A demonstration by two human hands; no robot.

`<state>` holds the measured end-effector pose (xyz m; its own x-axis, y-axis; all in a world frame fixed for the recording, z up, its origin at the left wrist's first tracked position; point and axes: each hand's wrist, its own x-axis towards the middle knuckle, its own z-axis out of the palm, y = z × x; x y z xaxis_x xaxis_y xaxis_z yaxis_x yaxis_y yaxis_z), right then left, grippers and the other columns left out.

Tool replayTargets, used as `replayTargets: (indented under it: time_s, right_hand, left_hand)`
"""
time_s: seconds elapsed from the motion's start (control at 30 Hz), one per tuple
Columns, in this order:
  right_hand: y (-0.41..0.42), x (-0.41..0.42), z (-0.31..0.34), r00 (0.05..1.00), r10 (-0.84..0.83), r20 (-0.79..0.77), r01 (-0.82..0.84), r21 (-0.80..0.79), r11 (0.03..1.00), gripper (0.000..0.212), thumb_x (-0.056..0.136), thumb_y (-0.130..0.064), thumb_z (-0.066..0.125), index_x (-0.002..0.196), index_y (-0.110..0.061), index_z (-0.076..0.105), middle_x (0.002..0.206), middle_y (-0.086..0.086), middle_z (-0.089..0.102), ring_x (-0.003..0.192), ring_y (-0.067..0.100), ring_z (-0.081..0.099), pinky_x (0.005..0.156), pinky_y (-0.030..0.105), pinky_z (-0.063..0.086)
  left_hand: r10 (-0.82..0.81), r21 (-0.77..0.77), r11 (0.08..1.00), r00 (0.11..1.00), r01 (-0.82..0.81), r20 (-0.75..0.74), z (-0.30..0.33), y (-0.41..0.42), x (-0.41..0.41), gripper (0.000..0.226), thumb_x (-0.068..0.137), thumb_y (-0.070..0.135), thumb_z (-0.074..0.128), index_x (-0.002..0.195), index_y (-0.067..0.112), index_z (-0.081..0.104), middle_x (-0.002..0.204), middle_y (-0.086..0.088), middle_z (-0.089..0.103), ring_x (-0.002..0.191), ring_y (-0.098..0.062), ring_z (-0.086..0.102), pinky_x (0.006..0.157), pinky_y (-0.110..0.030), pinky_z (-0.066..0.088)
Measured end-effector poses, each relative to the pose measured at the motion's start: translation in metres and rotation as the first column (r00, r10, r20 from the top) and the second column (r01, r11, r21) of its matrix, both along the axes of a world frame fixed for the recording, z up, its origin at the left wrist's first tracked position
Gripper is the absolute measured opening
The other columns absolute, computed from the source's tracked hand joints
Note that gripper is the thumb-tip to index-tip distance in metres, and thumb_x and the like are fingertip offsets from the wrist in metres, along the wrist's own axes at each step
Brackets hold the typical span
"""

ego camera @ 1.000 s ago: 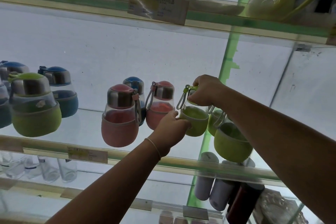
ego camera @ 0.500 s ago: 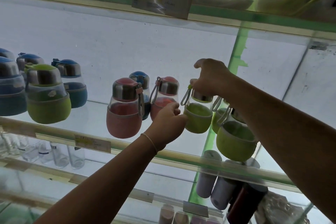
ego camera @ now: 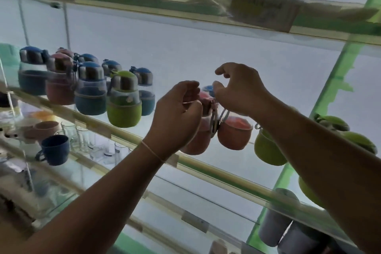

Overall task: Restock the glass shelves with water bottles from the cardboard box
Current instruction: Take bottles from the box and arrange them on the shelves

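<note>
Two pink water bottles stand side by side on the middle glass shelf (ego camera: 206, 169). My left hand (ego camera: 177, 117) is curled in front of the left pink bottle (ego camera: 198, 140), fingers against its lid; whether it grips is unclear. My right hand (ego camera: 241, 88) comes from above and covers the cap of the right pink bottle (ego camera: 235, 132), fingers closed around it. A green bottle (ego camera: 268, 148) stands just right of them, partly behind my right forearm. The cardboard box is out of view.
Several blue, pink and green bottles (ego camera: 90, 97) crowd the shelf's left end. The shelf below holds a blue cup (ego camera: 54, 148) and clear glasses (ego camera: 92, 142). Grey tumblers (ego camera: 274, 229) stand lower right. An upper shelf (ego camera: 185, 10) runs overhead, beside a green post (ego camera: 338, 80).
Both hands have left the green bottle, which stays on the shelf, and moved left to the two pink bottles. The view has swung left and shows more of the shelf's left end.
</note>
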<state>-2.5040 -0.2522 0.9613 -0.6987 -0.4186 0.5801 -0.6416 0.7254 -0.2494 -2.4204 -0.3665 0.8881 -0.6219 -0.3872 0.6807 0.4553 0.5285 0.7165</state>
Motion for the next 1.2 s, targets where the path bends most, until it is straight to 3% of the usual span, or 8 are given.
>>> replayTargets:
  time_s: [0.13,0.27,0.53,0.7,0.8,0.93,1.1,1.2]
  right_hand:
    - [-0.046,0.008,0.006,0.999,0.038,0.0,-0.038,0.002,0.999,0.041,0.091,-0.031,0.059,0.13,-0.019,0.057,0.122,-0.002,0.061,0.118,0.018,0.054,0.088,0.021,0.035]
    - [-0.102,0.014,0.005,0.997,0.074,-0.006,-0.073,0.032,0.997,0.043,0.091,-0.036,0.059,0.131,-0.019,0.056,0.123,-0.002,0.061,0.117,0.017,0.055,0.086,0.019,0.033]
    - [-0.188,0.017,-0.011,0.986,0.126,0.106,-0.133,0.065,0.989,0.043,0.088,-0.036,0.063,0.128,-0.021,0.06,0.123,-0.001,0.063,0.103,0.013,0.055,0.078,0.02,0.034]
    - [-0.217,0.013,-0.021,0.974,0.148,0.171,-0.157,0.039,0.987,0.04,0.085,-0.035,0.065,0.123,-0.023,0.063,0.12,-0.003,0.065,0.105,0.015,0.057,0.08,0.024,0.037]
    - [-0.229,0.009,-0.027,0.97,0.15,0.194,-0.158,0.024,0.987,0.043,0.084,-0.04,0.066,0.123,-0.023,0.063,0.117,-0.004,0.065,0.104,0.017,0.059,0.079,0.027,0.044]
    - [-0.238,0.007,-0.033,0.98,0.126,0.154,-0.135,0.048,0.99,0.052,0.084,-0.042,0.069,0.13,-0.019,0.058,0.12,-0.002,0.064,0.097,0.014,0.056,0.08,0.026,0.046]
    - [-0.239,0.009,-0.038,0.987,0.108,0.12,-0.111,0.021,0.994,0.049,0.085,-0.038,0.07,0.129,-0.019,0.058,0.122,0.0,0.064,0.098,0.013,0.055,0.081,0.025,0.04]
    - [-0.234,0.013,-0.039,0.985,0.121,0.127,-0.12,-0.014,0.993,0.048,0.085,-0.036,0.072,0.128,-0.02,0.059,0.121,-0.002,0.064,0.095,0.011,0.052,0.079,0.024,0.039]
  left_hand:
    - [0.065,0.003,0.998,0.998,-0.065,0.022,0.001,-0.049,0.011,0.038,0.091,0.01,0.054,0.128,0.016,0.056,0.119,0.002,0.066,0.107,-0.007,0.062,0.088,-0.014,0.048]
    - [0.101,0.031,0.994,0.988,-0.105,0.118,-0.003,-0.101,0.016,0.038,0.091,0.012,0.051,0.13,0.014,0.052,0.127,0.0,0.06,0.115,-0.012,0.056,0.097,-0.029,0.047]
    - [0.079,0.1,0.989,0.964,-0.108,0.252,-0.023,-0.187,0.019,0.047,0.086,0.006,0.053,0.132,0.016,0.046,0.112,0.006,0.052,0.105,-0.011,0.051,0.071,-0.01,0.038]
    - [-0.02,0.223,0.972,0.923,-0.072,0.384,-0.035,-0.217,0.012,0.051,0.089,0.01,0.053,0.138,0.015,0.041,0.136,-0.006,0.052,0.122,-0.021,0.049,0.092,-0.03,0.042]
    - [-0.087,0.284,0.958,0.899,-0.043,0.43,-0.04,-0.225,0.01,0.05,0.091,0.011,0.052,0.139,0.016,0.041,0.14,-0.007,0.05,0.124,-0.023,0.048,0.093,-0.032,0.041]
    - [-0.144,0.298,0.955,0.879,0.002,0.455,-0.044,-0.23,0.009,0.044,0.092,0.01,0.05,0.136,0.014,0.045,0.132,-0.006,0.055,0.114,-0.019,0.051,0.084,-0.028,0.042]
    - [-0.175,0.281,0.959,0.867,0.042,0.466,-0.043,-0.231,0.009,0.02,0.092,0.01,0.048,0.108,0.02,0.056,0.105,-0.002,0.063,0.098,-0.017,0.057,0.065,-0.017,0.043]
    - [-0.189,0.292,0.955,0.87,0.055,0.456,-0.042,-0.228,0.012,0.026,0.091,0.008,0.048,0.114,0.017,0.056,0.108,-0.003,0.063,0.101,-0.017,0.056,0.066,-0.016,0.043]
